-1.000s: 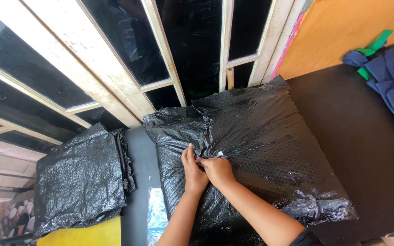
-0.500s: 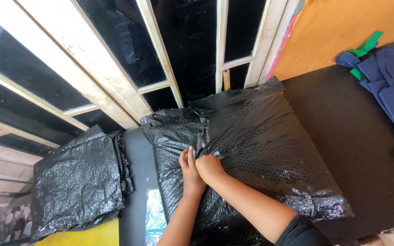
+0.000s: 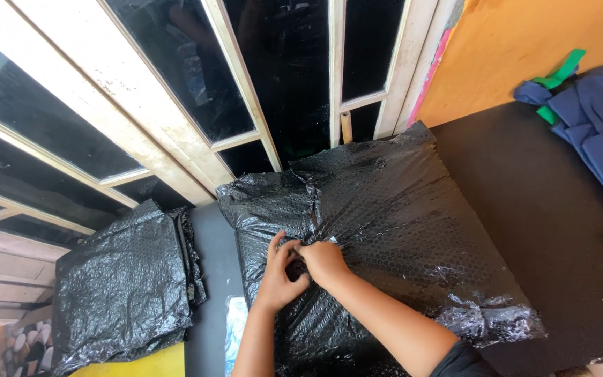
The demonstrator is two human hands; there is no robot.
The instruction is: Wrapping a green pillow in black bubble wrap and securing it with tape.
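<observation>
Both hands meeting at the middle of the black bubble-wrapped parcel (image 3: 385, 244), lying flat on the dark table (image 3: 560, 209). Left hand (image 3: 278, 276) with fingers curled, pinching gathered wrap at the seam; right hand (image 3: 324, 262) closed on the same bunch, touching the left. Seam directly under both grips, neither hand nearer. Parcel's long axis running from near the window frame (image 3: 246, 105) toward the body. Second wrapped bundle (image 3: 123, 279) well apart, to the left.

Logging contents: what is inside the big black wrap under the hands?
Cannot be seen: the black bubble wrap covers a flat, squarish shape fully. Left hand and right hand pinch its seam.
</observation>
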